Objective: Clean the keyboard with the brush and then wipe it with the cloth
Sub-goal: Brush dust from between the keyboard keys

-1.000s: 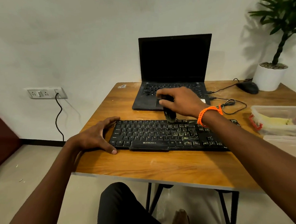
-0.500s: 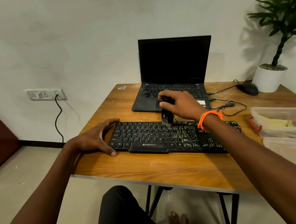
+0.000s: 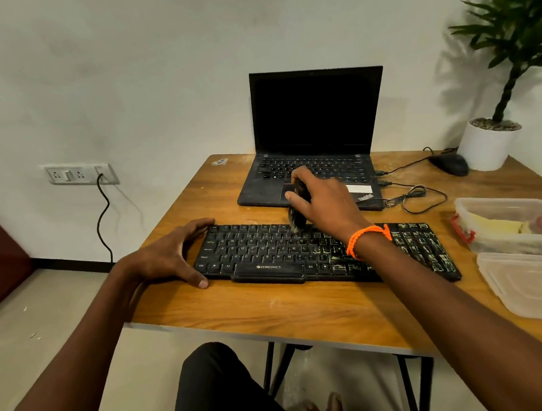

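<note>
Bare table (image 3: 271,314) lies before the keyboard (image 3: 266,253); laptop (image 3: 316,131) behind, containers (image 3: 516,239) crowd its right

A single head-worn wide-angle camera looked forward and down from above the wooden table's (image 3: 270,305) near edge, close over it, facing the white wall (image 3: 125,71) behind; the table filled the frame's centre.
</note>
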